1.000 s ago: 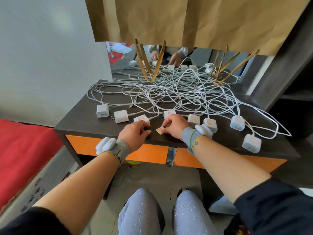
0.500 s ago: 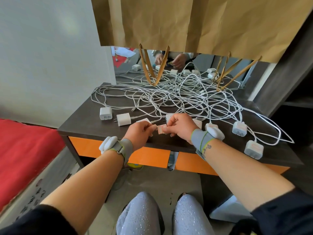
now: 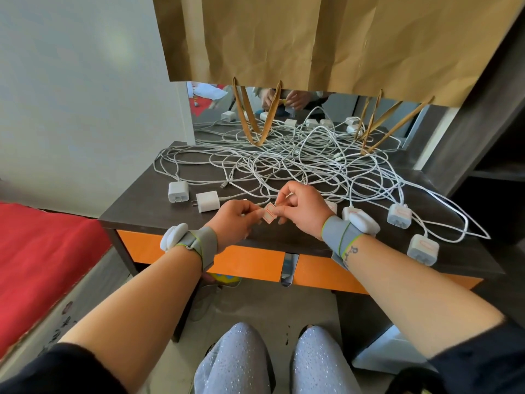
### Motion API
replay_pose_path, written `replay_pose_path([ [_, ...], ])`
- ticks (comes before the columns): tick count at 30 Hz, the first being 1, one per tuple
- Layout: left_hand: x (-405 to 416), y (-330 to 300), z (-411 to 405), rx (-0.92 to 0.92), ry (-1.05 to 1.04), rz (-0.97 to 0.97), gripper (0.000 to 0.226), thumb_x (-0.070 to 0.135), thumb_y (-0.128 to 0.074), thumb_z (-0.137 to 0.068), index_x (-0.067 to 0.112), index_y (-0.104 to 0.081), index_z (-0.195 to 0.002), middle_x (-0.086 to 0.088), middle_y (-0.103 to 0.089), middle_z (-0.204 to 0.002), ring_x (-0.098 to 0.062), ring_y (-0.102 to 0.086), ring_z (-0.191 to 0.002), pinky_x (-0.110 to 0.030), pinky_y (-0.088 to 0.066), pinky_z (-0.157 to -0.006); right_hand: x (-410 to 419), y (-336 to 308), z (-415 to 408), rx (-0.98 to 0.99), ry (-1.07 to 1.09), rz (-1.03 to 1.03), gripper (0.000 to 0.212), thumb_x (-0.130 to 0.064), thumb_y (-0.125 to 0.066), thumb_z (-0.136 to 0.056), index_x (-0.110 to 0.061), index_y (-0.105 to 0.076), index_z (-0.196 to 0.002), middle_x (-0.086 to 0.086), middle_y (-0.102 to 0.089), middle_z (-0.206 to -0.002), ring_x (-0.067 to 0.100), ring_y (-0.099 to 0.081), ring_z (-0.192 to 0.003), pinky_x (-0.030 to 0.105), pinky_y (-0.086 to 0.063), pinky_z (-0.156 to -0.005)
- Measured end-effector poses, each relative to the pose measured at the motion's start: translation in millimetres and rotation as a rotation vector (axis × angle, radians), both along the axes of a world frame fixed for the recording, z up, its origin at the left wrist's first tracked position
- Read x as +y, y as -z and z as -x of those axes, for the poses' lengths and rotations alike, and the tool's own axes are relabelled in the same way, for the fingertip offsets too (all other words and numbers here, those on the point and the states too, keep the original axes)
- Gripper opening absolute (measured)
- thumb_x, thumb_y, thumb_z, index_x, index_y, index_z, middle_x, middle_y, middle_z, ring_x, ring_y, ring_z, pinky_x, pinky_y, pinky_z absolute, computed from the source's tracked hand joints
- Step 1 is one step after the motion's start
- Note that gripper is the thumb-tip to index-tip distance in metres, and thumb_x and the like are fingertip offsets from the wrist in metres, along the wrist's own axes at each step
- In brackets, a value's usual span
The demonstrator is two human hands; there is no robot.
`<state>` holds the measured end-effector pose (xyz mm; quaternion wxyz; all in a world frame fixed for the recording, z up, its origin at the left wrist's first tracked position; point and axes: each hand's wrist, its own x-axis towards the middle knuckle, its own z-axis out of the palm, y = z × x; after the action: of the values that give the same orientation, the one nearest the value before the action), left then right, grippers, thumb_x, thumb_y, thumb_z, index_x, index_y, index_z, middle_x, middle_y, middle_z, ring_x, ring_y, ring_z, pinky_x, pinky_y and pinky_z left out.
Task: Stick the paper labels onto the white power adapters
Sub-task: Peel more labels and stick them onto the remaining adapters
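Observation:
A small paper label point(image 3: 269, 216) with a red outline is pinched between my left hand point(image 3: 233, 221) and my right hand point(image 3: 301, 211), just above the front of the dark table point(image 3: 136, 207). Two plain white power adapters point(image 3: 178, 191) point(image 3: 208, 201) lie to the left of my hands. To the right, two adapters point(image 3: 399, 214) point(image 3: 423, 248) carry red-outlined labels. Another adapter point(image 3: 331, 206) is partly hidden behind my right hand, and one point(image 3: 349, 212) behind my right wrist.
A large tangle of white cables point(image 3: 284, 163) covers the table's middle and back. A brown paper bag point(image 3: 326, 44) hangs above, in front of a mirror point(image 3: 326, 109). Orange drawer fronts point(image 3: 250, 261) sit under the table edge. A red surface point(image 3: 37, 251) lies at left.
Both hands have lifted off the table's front edge and come together, now holding the label up between their fingertips. The view has shifted slightly.

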<state>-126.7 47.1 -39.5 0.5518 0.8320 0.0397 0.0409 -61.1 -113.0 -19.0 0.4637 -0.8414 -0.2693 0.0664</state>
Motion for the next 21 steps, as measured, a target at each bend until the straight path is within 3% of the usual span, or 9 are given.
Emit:
replay_pose_path([
  [2,2.1,-1.0,0.2,0.002,0.018,-0.007,0.019,0.019,-0.053,-0.093,0.017,-0.060,-0.076,0.005,-0.054,-0.058,0.000,-0.041,-0.035,-0.012,-0.036,-0.040,0.6,-0.9,0.8,-0.015,0.000,0.001,0.019,-0.016,-0.071,-0.078,-0.019,-0.053,-0.075,0.002,-0.068,-0.065,0.011,-0.063,-0.052,0.016,-0.045,-0.049],
  [6,5.1,-2.0,0.0,-0.019,0.015,0.002,0.017,0.018,-0.054,-0.093,0.018,-0.060,-0.077,0.002,-0.055,-0.067,-0.003,-0.041,-0.038,-0.017,-0.038,-0.043,1.8,-2.7,1.5,-0.042,-0.005,0.007,0.012,-0.014,-0.071,-0.078,-0.013,-0.060,-0.077,0.005,-0.068,-0.068,0.013,-0.063,-0.056,0.029,-0.055,-0.061],
  [15,8.6,-5.1,3.1,-0.022,0.019,0.023,0.013,0.021,-0.059,-0.090,0.023,-0.065,-0.079,0.003,-0.054,-0.062,-0.008,-0.038,-0.046,-0.017,-0.033,-0.042,5.8,-5.3,3.4,-0.068,-0.009,-0.006,0.005,-0.010,-0.069,-0.079,-0.013,-0.064,-0.079,0.003,-0.068,-0.067,0.014,-0.064,-0.056,0.031,-0.058,-0.066],
  [21,10.3,-8.6,2.8,-0.046,0.005,-0.020,0.012,0.019,-0.057,-0.091,0.018,-0.066,-0.082,0.006,-0.048,-0.053,-0.004,-0.035,-0.038,-0.014,-0.031,-0.038,5.8,-7.0,6.2,-0.167,-0.101,0.110,0.015,-0.013,-0.062,-0.085,-0.013,-0.072,-0.096,0.006,-0.073,-0.084,0.011,-0.067,-0.064,0.026,-0.056,-0.072],
])
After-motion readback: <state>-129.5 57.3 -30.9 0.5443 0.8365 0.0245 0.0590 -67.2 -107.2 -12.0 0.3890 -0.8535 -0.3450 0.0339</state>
